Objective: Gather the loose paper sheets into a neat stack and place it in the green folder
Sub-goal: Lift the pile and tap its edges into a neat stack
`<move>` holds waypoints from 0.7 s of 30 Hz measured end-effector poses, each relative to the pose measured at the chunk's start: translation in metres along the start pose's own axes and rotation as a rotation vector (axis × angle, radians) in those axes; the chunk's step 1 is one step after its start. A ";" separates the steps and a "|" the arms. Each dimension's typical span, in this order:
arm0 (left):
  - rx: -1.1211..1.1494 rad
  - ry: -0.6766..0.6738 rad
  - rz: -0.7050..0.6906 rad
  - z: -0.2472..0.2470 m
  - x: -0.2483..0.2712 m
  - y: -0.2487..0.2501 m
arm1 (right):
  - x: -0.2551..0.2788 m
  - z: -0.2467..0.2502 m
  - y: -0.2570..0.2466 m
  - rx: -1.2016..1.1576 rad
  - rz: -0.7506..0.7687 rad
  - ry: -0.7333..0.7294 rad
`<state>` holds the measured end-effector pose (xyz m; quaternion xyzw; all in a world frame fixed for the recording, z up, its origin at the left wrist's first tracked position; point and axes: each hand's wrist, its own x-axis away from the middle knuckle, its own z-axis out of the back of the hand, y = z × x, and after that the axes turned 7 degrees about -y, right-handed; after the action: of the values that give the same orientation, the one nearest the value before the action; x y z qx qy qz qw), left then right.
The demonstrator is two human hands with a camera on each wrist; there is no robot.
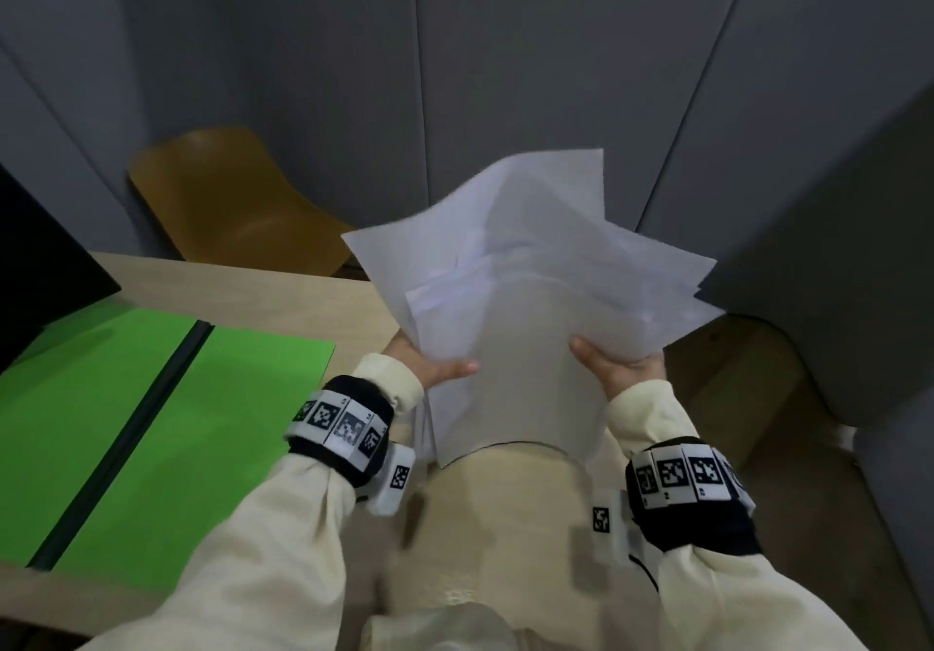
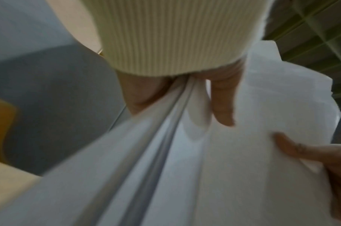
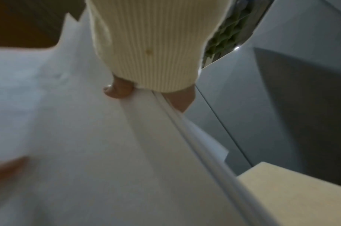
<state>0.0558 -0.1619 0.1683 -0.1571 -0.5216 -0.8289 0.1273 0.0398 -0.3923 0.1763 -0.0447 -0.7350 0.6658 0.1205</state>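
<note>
Head view shows me both hands lifted off the table, with the paper sheets [image 1: 525, 306] held between them in the air. My left hand [image 1: 434, 365] grips the sheets' left edge, thumb laid across the top face; my right hand [image 1: 619, 370] grips the right edge the same way, thumb on top and fingers hidden beneath. From the left wrist view the left fingers [image 2: 223, 104] are curled onto the paper, and several separate sheet edges run away from the palm with gaps between them. So this is no tidy stack: beyond my hands the corners fan out at different angles. I judge the bundle light, thin and floppy, sagging between the two grips and smooth enough for single sheets to slide out if my pinch slackens. It is not fragile, but it would crease easily under a hard squeeze. I think the best hold is where I have it, on the two long edges near the end closest to me, firm enough to keep the layers from slipping. To square them, I would loosen slightly and tap the lower edge on the table [image 1: 283, 291]. The green folder [image 1: 167, 428] lies open and flat on that table, to the left of my left hand and below it, well apart from the sheets.
</note>
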 end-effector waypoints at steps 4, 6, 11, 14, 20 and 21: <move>0.254 0.119 -0.076 0.001 0.004 0.012 | 0.000 0.003 -0.010 -0.031 0.064 0.034; 0.135 0.052 -0.046 0.003 0.010 0.013 | 0.002 0.007 -0.009 0.032 0.017 -0.032; 0.098 -0.119 -0.230 0.017 0.016 0.008 | 0.002 0.018 0.001 0.076 -0.071 -0.100; 0.052 -0.150 -0.255 0.029 0.009 0.007 | 0.000 0.024 -0.004 0.130 -0.034 -0.143; 0.088 -0.139 -0.348 0.032 0.014 0.025 | -0.006 0.024 -0.018 0.204 0.041 -0.168; 0.164 -0.087 -0.351 0.031 0.017 0.030 | -0.006 0.025 -0.018 0.198 0.053 -0.153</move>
<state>0.0551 -0.1476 0.2125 -0.0886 -0.6117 -0.7856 -0.0294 0.0414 -0.4195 0.1911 -0.0010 -0.6713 0.7395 0.0502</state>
